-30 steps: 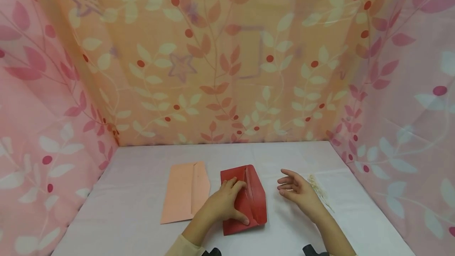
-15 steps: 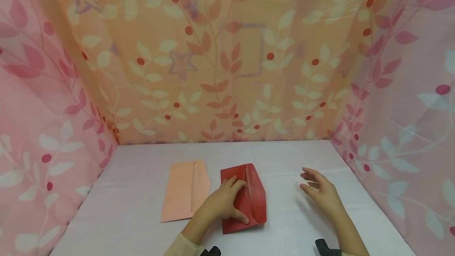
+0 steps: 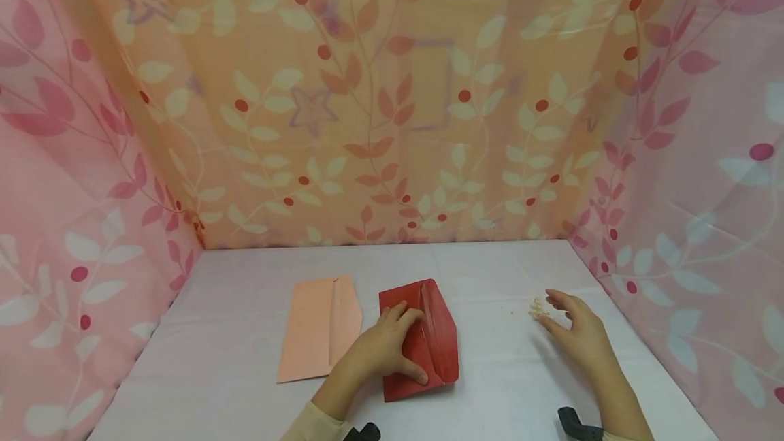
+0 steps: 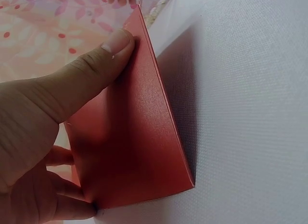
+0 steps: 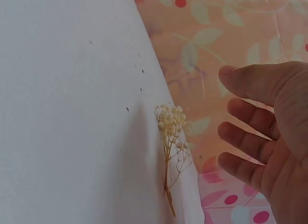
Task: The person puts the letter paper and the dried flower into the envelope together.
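My left hand (image 3: 381, 351) holds a red envelope (image 3: 442, 339) whose flap lies open to the right. In the left wrist view the thumb (image 4: 89, 70) lies on the envelope's face (image 4: 139, 137), and the other fingers are at its edge. My right hand (image 3: 582, 337) hovers at the right with its fingers spread and relaxed. A small sprig of dried cream flowers (image 5: 171, 123) lies on the table beside it. From the right wrist, a gap shows between fingers and sprig; in the head view the hand hides most of its stem.
To the left of the red envelope lies a peach envelope (image 3: 309, 332), its flap also unfolded. Tiny dark crumbs (image 5: 142, 71) dot the white tabletop (image 3: 478, 414). Patterned curtains (image 3: 367, 101) enclose the back and both sides.
My right hand has moved rightward, first over the dried sprig and then past its flower heads, which show again. The left hand keeps its hold on the red envelope.
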Demonstrator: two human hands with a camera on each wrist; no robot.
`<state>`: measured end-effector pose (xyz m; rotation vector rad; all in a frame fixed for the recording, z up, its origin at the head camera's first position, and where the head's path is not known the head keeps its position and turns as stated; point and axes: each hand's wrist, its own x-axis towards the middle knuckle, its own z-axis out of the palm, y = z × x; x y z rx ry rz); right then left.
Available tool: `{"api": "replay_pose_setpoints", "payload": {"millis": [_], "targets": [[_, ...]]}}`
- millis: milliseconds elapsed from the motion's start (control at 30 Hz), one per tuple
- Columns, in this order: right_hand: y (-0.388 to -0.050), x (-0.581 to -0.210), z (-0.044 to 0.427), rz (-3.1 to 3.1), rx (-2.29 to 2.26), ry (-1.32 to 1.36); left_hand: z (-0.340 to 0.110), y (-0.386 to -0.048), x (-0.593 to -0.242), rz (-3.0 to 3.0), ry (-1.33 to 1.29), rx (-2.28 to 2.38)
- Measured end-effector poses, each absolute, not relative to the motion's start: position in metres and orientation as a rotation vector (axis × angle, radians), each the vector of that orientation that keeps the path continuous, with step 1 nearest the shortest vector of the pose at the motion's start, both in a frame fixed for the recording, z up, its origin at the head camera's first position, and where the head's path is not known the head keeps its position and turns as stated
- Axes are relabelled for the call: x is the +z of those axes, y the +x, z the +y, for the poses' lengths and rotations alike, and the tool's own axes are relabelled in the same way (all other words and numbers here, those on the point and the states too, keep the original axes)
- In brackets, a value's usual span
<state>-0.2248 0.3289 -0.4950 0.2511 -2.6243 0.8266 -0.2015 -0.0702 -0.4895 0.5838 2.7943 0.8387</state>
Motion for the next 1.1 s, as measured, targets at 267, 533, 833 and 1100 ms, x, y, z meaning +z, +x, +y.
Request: {"api": "replay_pose_setpoints", "payload": {"millis": [267, 533, 833, 1100], "targets": [[-0.222, -0.500, 0.348, -2.792, 0.838, 0.119, -0.070, -0.201, -0.489, 2.798, 0.588, 0.842], [-0.226, -0.506, 0.361, -2.985, 0.822, 0.024, -0.069, -0.200, -0.489, 2.803, 0.584, 0.843], [-0.227, -0.514, 0.365, -3.032, 0.832, -0.021, -0.069, -0.198, -0.486, 2.803, 0.582, 0.834], [-0.231, -0.522, 0.366, -3.010, 0.794, 0.016, -0.069, -0.199, -0.487, 2.808, 0.579, 0.826]]}}
